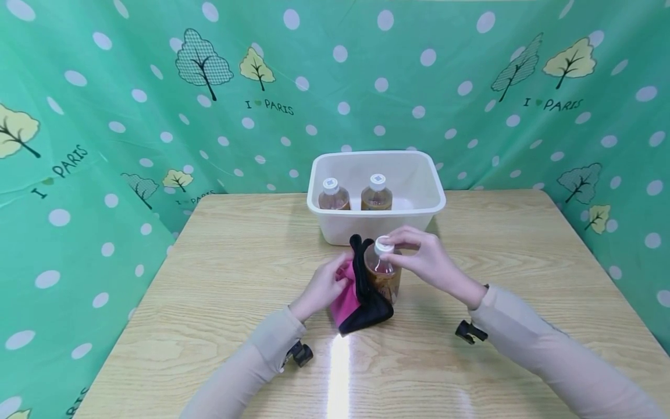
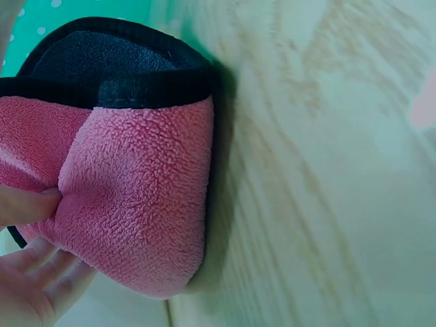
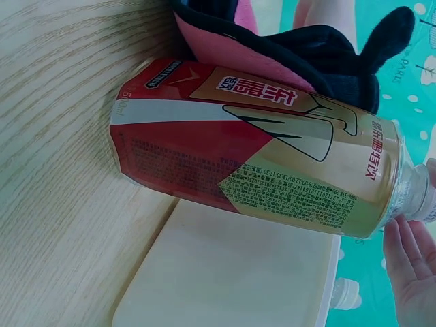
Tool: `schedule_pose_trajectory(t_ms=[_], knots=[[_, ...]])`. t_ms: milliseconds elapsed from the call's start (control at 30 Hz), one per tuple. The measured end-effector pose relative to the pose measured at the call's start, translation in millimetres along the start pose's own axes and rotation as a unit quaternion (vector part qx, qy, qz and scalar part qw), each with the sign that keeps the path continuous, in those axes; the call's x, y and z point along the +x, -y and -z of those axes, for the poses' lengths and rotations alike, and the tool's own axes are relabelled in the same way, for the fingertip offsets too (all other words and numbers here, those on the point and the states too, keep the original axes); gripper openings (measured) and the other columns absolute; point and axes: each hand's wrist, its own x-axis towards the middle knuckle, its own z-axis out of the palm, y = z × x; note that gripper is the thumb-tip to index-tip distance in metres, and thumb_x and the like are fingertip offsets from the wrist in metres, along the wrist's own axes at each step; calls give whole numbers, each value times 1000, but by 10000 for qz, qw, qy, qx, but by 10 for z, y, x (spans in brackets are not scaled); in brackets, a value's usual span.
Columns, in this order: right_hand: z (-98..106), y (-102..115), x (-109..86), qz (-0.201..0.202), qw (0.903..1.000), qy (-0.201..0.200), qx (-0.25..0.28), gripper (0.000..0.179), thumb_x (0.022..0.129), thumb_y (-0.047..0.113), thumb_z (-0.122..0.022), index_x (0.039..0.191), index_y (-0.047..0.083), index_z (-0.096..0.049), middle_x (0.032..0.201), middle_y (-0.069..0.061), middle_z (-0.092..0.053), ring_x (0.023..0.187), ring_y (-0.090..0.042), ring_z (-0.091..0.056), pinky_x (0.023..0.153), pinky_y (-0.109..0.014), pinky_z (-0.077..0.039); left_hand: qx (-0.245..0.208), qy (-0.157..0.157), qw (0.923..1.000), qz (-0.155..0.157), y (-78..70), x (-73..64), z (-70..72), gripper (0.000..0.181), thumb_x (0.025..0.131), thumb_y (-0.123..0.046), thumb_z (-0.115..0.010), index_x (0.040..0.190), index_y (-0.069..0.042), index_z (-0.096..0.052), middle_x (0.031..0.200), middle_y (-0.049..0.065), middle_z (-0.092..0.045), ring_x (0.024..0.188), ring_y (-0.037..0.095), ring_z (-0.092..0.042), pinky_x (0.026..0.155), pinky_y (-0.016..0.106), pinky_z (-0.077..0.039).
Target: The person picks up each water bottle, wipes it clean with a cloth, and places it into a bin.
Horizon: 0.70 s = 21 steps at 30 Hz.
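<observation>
In the head view my left hand (image 1: 325, 286) pinches a folded pink-and-black fleecy cloth (image 1: 346, 299), which stands bunched on the table. The left wrist view shows the thumb and fingers gathering the pink side (image 2: 143, 177), below a black edging. Just right of the cloth stands an upright drink bottle (image 1: 386, 284) with a white cap (image 1: 384, 243). My right hand (image 1: 426, 259) holds this bottle at its cap and neck from above. Its red and tan label (image 3: 252, 150) faces the right wrist camera, and the cloth's black edge lies close against its side.
A white plastic bin (image 1: 377, 214) stands at the table's back, behind the bottle. Inside it are two similar capped bottles, one at the left (image 1: 334, 196) and one in the middle (image 1: 377, 195). A green patterned curtain (image 1: 340, 87) hangs behind the wooden table (image 1: 230, 279).
</observation>
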Motion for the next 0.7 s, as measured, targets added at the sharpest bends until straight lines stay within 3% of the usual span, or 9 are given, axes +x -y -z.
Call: schedule_pose_trajectory(t_ms=[200, 400, 700], knots=[[13, 148, 10, 24, 10000, 27, -41, 19, 70, -6, -67, 88, -5, -64, 92, -15, -61, 87, -9, -56, 76, -30, -50, 212, 6, 9998, -13, 33, -6, -40, 47, 68, 14, -56, 111, -2, -52, 90, 11, -65, 81, 20, -58, 71, 30, -49], [-12, -27, -14, -29, 10000, -59, -40, 20, 70, -1, -69, 89, 0, -66, 93, -9, -62, 87, -8, -57, 76, -25, -50, 314, 182, 9991, 204, 79, -28, -80, 49, 70, 11, -57, 117, -3, -50, 98, 13, -64, 89, 22, -59, 78, 33, -49], [-40, -108, -33, 112, 9997, -194, 33, 24, 69, -1, -70, 92, -1, -66, 93, -8, -63, 85, -9, -58, 76, -22, -50, 270, 150, 9994, 133, 115, -45, -81, 47, 69, 10, -59, 114, -2, -52, 96, 12, -64, 85, 20, -59, 76, 35, -48]])
